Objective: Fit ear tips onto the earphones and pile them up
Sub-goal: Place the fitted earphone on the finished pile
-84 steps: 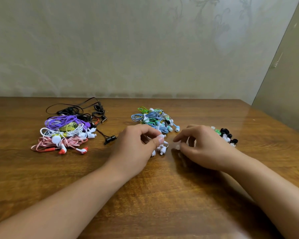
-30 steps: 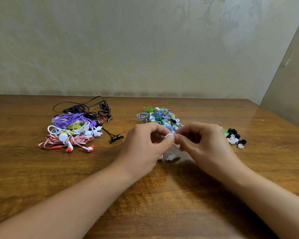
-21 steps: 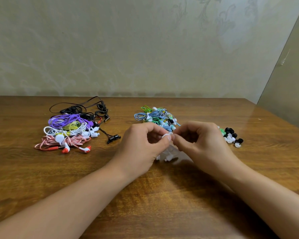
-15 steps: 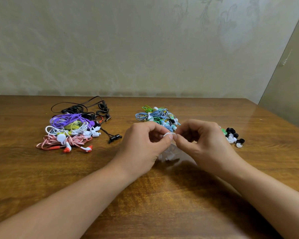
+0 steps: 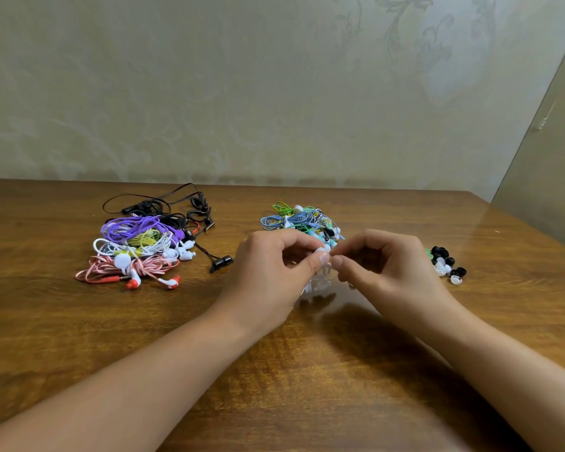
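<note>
My left hand (image 5: pixel 271 272) pinches a white earbud (image 5: pixel 322 248) between thumb and fingers, just above the table. My right hand (image 5: pixel 385 272) meets it fingertip to fingertip, pinching something small against the bud; it is too small to tell what. The rest of the white earphones (image 5: pixel 318 283) hang below the two hands, partly hidden. A bundle of blue and green earphones (image 5: pixel 299 221) lies right behind the hands. A small heap of black and white ear tips (image 5: pixel 446 267) sits to the right of my right hand.
A pile of purple, yellow, white, pink and black earphones (image 5: pixel 141 246) lies at the left on the wooden table (image 5: pixel 307 386). A black earbud pair (image 5: pixel 221 263) sticks out of it toward my left hand. A wall stands behind the table.
My hands came together from slightly apart and lifted the white earbud off the table. Over the last second they stay pressed fingertip to fingertip with only small shifts.
</note>
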